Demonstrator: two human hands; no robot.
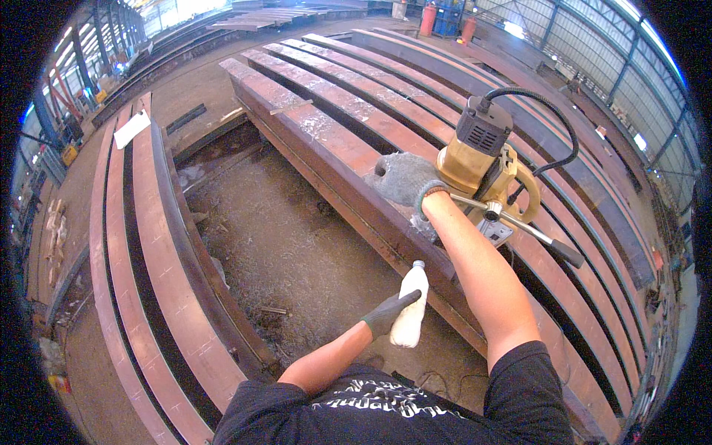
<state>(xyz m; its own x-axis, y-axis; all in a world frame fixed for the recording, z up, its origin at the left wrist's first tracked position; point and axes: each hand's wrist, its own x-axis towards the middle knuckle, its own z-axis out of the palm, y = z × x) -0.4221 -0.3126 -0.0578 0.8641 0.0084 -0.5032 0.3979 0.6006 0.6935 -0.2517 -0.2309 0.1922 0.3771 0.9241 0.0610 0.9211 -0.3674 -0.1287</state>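
Note:
My left hand (pixel 386 314), in a dark glove, is wrapped round a white plastic bottle (pixel 410 308) with a white cap. The bottle stands nearly upright beside the edge of a rusty steel beam (pixel 348 196). My right hand (pixel 406 179), in a grey glove, is over that beam's top with its fingers curled. Whatever those fingers may hold is hidden. Right beside this hand stands a yellow and grey magnetic drill (pixel 478 148) on the beams. Its feed lever (pixel 530 230) with a black grip passes behind my right wrist and sticks out to the right.
Several long beams lie side by side with dark gaps between them. More beams (pixel 152 245) lie on the left, bearing a white sheet (pixel 132 130). Dirt floor (pixel 289 222) lies between the two groups. A black cable conduit (pixel 571 126) loops from the drill. Red cylinders (pixel 429 20) stand far off.

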